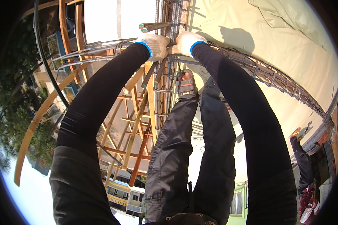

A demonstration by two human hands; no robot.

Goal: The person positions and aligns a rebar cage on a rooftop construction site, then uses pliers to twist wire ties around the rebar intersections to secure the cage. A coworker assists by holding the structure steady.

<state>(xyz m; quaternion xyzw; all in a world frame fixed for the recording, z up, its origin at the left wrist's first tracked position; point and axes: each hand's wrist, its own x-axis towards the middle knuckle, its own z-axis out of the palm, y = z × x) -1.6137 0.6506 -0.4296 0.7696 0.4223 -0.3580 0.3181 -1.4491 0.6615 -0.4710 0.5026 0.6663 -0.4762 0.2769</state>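
My left hand [156, 45], in a white knit glove with a blue cuff, is closed at the crossing of several steel reinforcing bars. Close beside it, my right hand [186, 42], gloved alike, is closed too. The fingers of both hands curl away from view, and what they grip is hidden. Between and beyond the hands runs a rebar cage [162, 80] of long ribbed bars tied with stirrups. Just past the left glove, short bars [156, 26] with green ends stick out. Further bars [101, 48] fan out to the left.
A curved rebar cage [268, 72] extends right across a pale sheeted deck [289, 41]. My sandalled foot [186, 88] stands beside the cage. Left and below are wooden poles [139, 123] with a drop beneath them. A black cable [45, 56] hangs left. Another person [303, 165] is far right.
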